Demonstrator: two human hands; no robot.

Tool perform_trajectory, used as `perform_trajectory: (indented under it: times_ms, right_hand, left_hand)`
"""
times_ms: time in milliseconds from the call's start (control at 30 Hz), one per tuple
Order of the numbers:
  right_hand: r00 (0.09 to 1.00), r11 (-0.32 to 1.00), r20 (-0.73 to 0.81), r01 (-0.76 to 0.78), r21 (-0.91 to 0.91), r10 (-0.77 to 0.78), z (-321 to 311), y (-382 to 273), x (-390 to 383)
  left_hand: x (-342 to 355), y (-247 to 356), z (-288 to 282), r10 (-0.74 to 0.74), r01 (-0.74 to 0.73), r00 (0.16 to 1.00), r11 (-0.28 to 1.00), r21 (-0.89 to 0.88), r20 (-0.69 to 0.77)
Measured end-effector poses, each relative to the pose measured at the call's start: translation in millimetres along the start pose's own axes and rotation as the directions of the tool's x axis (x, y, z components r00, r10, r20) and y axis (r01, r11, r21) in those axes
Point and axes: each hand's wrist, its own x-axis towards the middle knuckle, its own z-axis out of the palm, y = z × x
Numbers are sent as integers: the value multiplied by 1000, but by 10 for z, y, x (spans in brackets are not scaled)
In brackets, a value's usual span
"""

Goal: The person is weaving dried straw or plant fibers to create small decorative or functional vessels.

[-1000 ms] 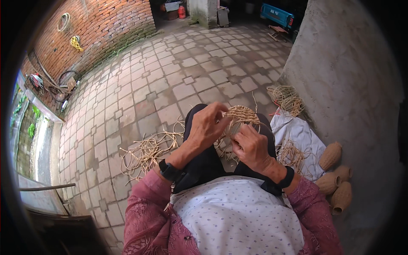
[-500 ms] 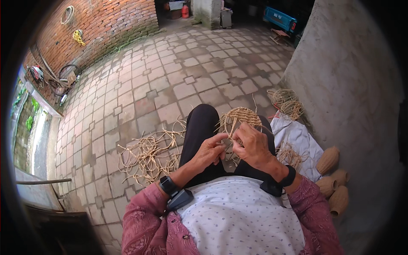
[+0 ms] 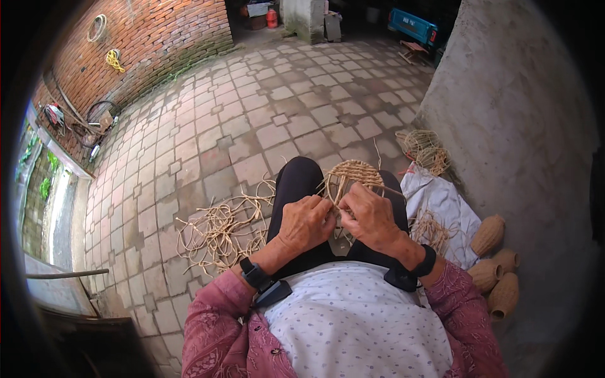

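Observation:
A partly woven piece of tan cord (image 3: 355, 170), with a dense curved band and loose strands below, is held between my knees. My left hand (image 3: 305, 223) has its fingers curled in a pinch on the strands at the piece's lower left. My right hand (image 3: 372, 220) grips the strands just to the right, fingertips close to those of my left. The exact strand in each pinch is too small to make out. A tangle of loose cord (image 3: 220, 230) lies on the paving left of my legs.
At right, a white sack (image 3: 441, 205) holds more cord (image 3: 432, 233); several woven vessels (image 3: 486, 235) lie beside a grey wall (image 3: 510, 107). A wire-like bundle (image 3: 423, 151) sits behind the sack. A brick wall (image 3: 145, 31), bicycle parts (image 3: 85, 126) and a blue vehicle (image 3: 411, 25) are farther off.
My left hand has come down from the top left of the woven piece, its extended finger now curled onto the strands. My right hand stays on the piece, shifting slightly.

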Motion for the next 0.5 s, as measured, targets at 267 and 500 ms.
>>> perform_trajectory:
  times_ms: [267, 500]
  right_hand:
    - [999, 995, 47, -19, 101, 14, -94, -18, 10]
    - [996, 994, -10, 85, 66, -85, -78, -54, 10]
  left_hand:
    - [16, -31, -237, -337, 550, 833, 586, -595, 439]
    - [-68, -78, -82, -180, 213, 976, 671, -710, 123]
